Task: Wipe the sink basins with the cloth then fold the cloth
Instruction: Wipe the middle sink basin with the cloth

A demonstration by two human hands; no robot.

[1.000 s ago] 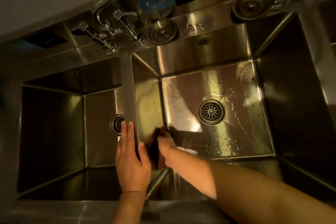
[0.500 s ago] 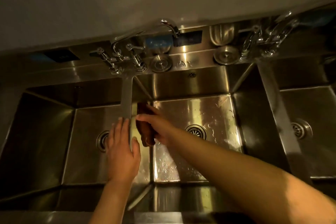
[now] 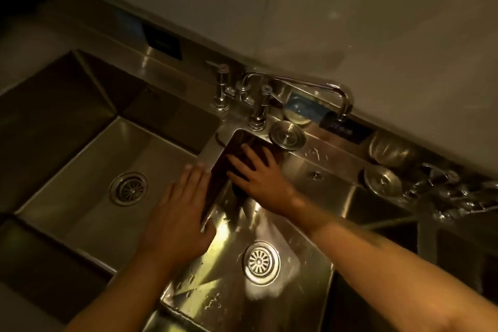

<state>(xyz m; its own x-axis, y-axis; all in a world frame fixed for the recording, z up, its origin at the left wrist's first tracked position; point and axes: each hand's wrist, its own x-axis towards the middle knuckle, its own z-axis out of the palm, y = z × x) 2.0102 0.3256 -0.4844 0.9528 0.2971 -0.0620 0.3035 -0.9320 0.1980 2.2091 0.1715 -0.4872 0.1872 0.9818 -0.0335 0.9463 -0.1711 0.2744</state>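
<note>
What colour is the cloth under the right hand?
Dark brown cloth, seen in the head view, pressed by the right hand.

Faucet (image 3: 258, 100) just beyond basin corner

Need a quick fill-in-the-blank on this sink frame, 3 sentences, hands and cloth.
1. The right hand presses the dark ____ against a basin wall with spread fingers.
2. The left hand rests flat on the ____ between the two basins.
3. The faucet spout points toward the person's ____ side.

Missing words: cloth; divider; right
</note>
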